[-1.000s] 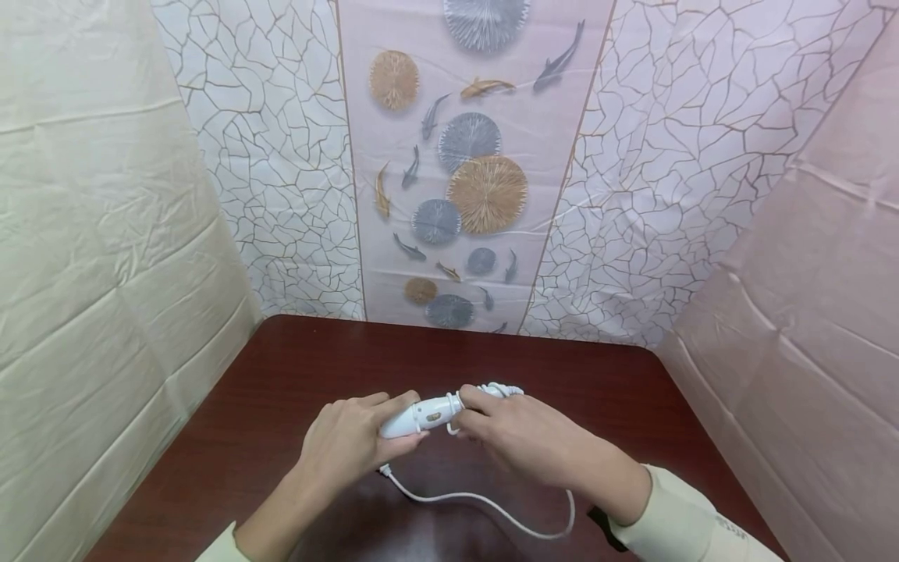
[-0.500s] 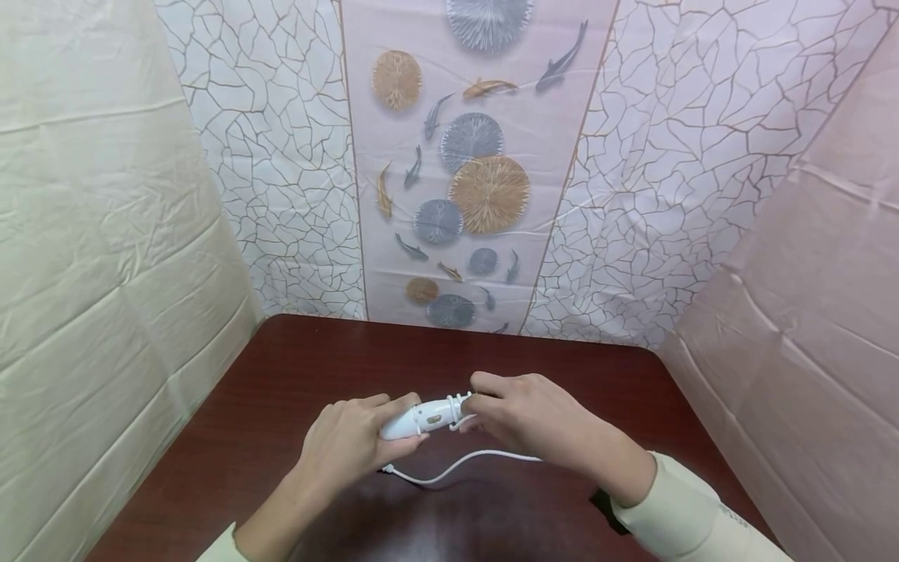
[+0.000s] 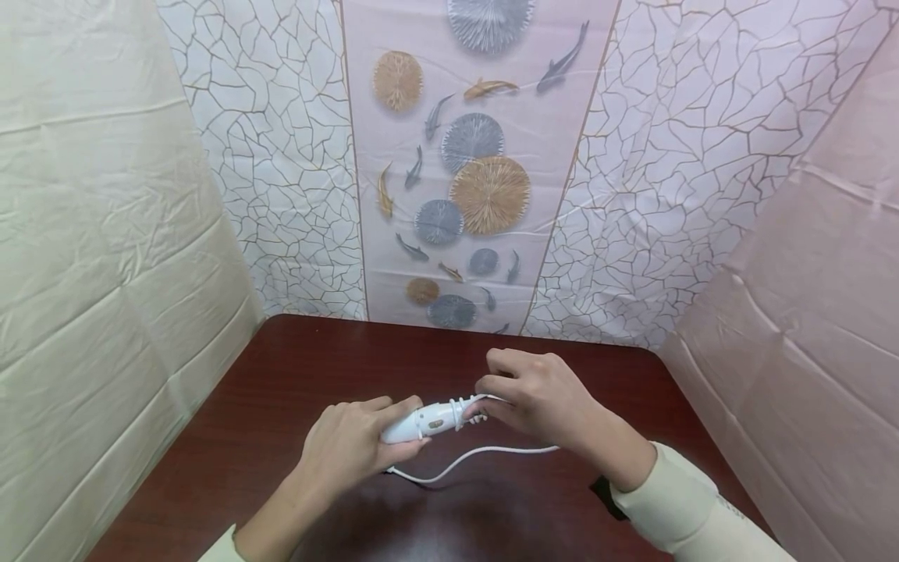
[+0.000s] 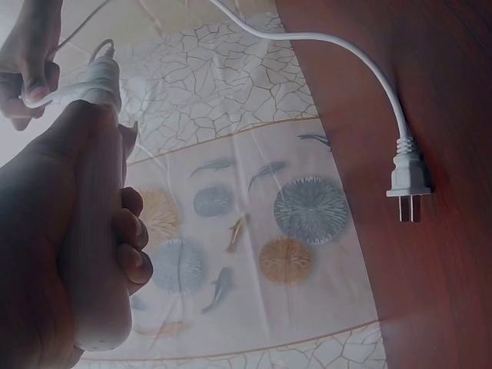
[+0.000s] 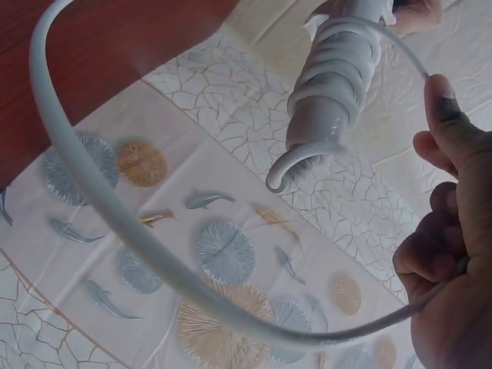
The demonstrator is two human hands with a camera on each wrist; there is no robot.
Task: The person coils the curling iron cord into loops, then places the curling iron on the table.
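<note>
My left hand (image 3: 351, 441) grips a white, rod-shaped electric appliance (image 3: 438, 420) with a small gold-coloured switch on its side; its exact kind is unclear. Several turns of white power cord (image 5: 330, 81) are coiled round its right end, where the cord leaves in a small loop. To the right, my right hand (image 3: 544, 394) pinches the cord between thumb and finger, while the other fingers curl round its loose length. That length sweeps in a wide bend in the right wrist view. Its two-pin plug (image 4: 409, 181) lies near the tabletop, below the left hand.
A dark red-brown table (image 3: 337, 355) lies beneath both hands. Behind it hangs a patterned cloth (image 3: 449, 234) with fish and round motifs. Pale cloth walls (image 3: 105, 312) close in the left and right sides.
My right hand has risen and moved slightly right, drawing the cord out from the coiled end. The loose loop over the table has shortened and lifted. My left hand has stayed put.
</note>
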